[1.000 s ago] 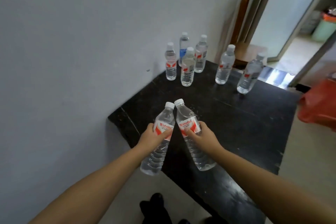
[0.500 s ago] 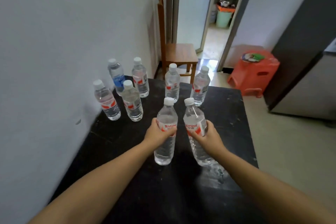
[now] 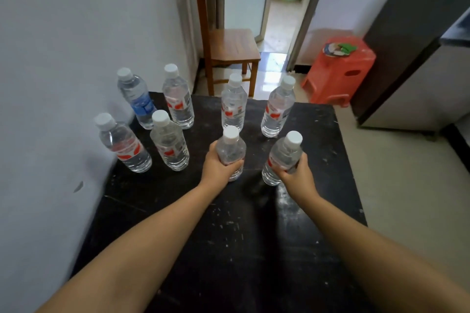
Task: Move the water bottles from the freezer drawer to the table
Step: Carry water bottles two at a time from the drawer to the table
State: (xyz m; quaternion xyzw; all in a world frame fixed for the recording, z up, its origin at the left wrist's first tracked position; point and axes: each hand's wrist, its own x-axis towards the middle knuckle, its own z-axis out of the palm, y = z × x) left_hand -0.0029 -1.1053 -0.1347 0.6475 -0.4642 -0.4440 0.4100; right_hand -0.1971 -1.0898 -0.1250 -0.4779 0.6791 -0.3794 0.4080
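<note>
Water bottles (image 3: 232,107): eight, seemingly all on table (image 3: 318,134); hands (image 3: 218,168) grip two.

Evenly lit, soft daylight arriving from the open doorway (image 3: 277,15) at the far end. Bright glare on the glossy floor tiles (image 3: 273,58) just inside it, and a paler sheen streaking the black table (image 3: 287,201) near the right side. Shadows faint and diffuse under the water bottles (image 3: 175,101). Strong wide-angle bowing toward the edges, the white wall (image 3: 63,58) and both forearms smeared with motion blur; centre moderately sharp, labels unreadable.
</note>
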